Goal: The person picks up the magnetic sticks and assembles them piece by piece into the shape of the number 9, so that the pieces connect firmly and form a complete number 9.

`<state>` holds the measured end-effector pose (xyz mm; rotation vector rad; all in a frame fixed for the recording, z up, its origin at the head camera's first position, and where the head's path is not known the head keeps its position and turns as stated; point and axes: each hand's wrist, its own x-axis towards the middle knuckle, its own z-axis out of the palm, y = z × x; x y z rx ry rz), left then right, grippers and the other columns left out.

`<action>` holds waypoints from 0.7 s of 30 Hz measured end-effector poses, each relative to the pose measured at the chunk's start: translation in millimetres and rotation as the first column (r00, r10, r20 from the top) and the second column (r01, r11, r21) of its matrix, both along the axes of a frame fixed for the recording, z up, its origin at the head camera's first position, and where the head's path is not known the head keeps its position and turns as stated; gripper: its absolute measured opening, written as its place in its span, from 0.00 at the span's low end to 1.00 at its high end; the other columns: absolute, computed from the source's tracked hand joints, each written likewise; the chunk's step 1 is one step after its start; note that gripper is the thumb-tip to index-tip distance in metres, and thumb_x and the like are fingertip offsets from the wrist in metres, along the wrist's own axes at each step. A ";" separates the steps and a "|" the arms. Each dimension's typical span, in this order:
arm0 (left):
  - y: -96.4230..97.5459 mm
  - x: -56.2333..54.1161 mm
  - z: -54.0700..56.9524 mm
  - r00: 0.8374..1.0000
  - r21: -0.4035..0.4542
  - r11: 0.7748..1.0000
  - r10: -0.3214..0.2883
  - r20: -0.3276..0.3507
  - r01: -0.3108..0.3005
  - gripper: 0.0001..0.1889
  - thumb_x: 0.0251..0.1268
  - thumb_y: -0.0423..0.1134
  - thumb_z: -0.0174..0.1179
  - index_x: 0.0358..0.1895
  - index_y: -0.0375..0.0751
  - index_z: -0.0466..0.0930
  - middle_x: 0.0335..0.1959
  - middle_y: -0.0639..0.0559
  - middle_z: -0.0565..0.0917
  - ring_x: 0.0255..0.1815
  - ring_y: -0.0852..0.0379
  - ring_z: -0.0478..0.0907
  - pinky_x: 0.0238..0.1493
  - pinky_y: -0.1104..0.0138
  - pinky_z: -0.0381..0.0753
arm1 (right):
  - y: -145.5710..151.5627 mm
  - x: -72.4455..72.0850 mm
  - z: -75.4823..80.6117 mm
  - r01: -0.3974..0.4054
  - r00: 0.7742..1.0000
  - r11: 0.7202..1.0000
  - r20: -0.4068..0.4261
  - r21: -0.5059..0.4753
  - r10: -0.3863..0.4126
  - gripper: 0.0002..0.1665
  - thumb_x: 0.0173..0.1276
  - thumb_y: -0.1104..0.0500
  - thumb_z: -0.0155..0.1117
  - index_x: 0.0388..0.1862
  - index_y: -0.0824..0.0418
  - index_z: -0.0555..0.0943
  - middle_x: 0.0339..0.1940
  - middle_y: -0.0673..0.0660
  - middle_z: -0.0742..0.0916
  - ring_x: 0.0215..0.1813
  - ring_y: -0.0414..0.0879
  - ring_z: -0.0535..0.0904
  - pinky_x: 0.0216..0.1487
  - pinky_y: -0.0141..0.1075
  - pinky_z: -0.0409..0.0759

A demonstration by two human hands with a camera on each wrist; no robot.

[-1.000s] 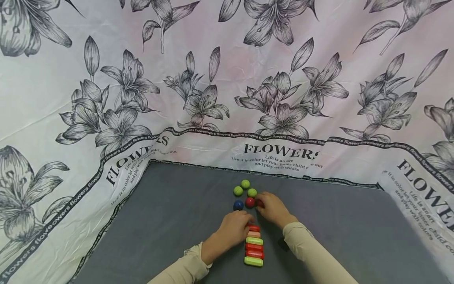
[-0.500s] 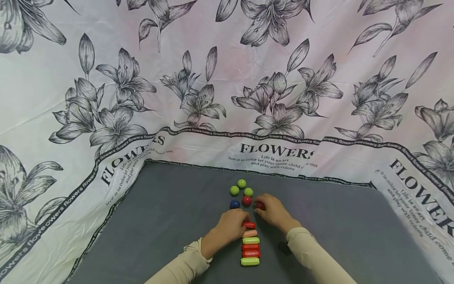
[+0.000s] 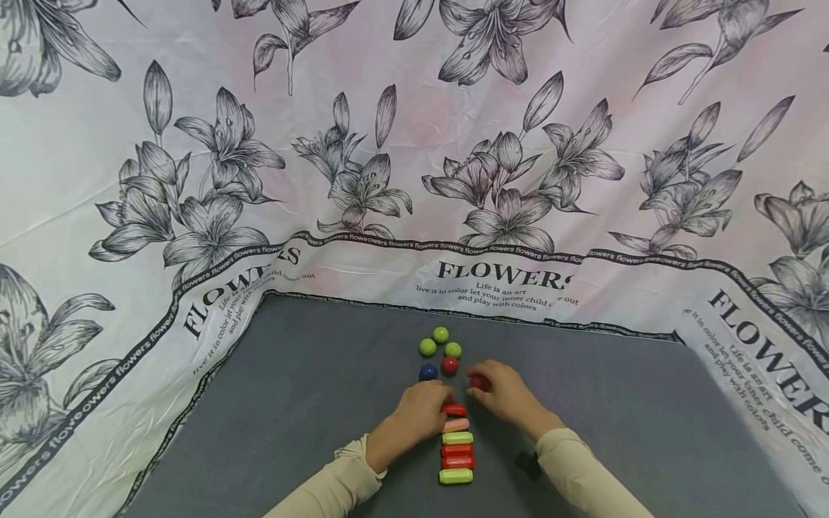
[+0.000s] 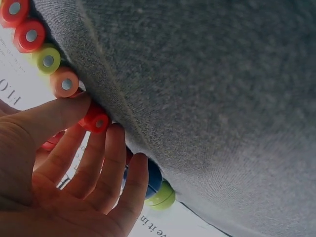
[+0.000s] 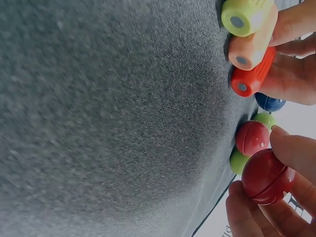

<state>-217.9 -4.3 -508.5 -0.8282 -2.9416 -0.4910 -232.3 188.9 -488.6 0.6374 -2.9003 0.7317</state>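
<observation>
My left hand pinches the far red magnetic rod, its thumb on one side and fingers on the other. A silver disc shows on the rod's end in the left wrist view. Behind it in the row lies a peach rod, nearer to me. Between thumb and fingers, my right hand holds a glossy red ball with a seam round it. A second red ball and a blue ball rest on the table just beyond the left fingers.
Several more rods, lime and red, lie side by side toward me. Green balls sit together beyond the red and blue ones. A dark object lies by the right sleeve. Flowered cloth borders the grey table.
My right hand has drawn the red ball to the right and toward me, away from the other red ball. The left hand stays at the red magnetic rod. The head view has shifted slightly.
</observation>
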 end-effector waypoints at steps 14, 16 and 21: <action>-2.5 1.5 0.3 1.000 0.022 1.000 0.003 -0.009 -0.002 0.09 0.53 0.32 0.67 0.36 0.49 0.88 0.29 0.57 0.82 0.28 0.65 0.76 0.27 0.69 0.75 | 3.0 14.1 -4.9 0.020 0.999 0.997 0.032 -0.081 -0.018 0.17 0.62 0.60 0.74 0.50 0.63 0.85 0.41 0.53 0.87 0.40 0.41 0.79 0.40 0.34 0.78; -2.8 1.5 0.2 1.000 0.025 1.000 0.007 -0.010 -0.007 0.09 0.53 0.32 0.67 0.36 0.49 0.88 0.29 0.58 0.82 0.28 0.65 0.75 0.27 0.69 0.74 | 3.4 15.1 -6.4 0.016 0.999 0.997 0.029 -0.080 -0.014 0.17 0.62 0.60 0.74 0.50 0.63 0.85 0.41 0.53 0.87 0.39 0.41 0.79 0.40 0.33 0.77; -4.1 -0.2 -3.3 1.000 0.042 0.999 0.012 0.002 -0.012 0.10 0.52 0.32 0.67 0.37 0.49 0.88 0.29 0.58 0.82 0.27 0.65 0.73 0.27 0.70 0.73 | 4.7 17.9 -11.0 0.017 0.999 0.997 0.041 -0.079 -0.014 0.17 0.62 0.60 0.74 0.50 0.62 0.85 0.41 0.53 0.87 0.39 0.40 0.78 0.39 0.32 0.77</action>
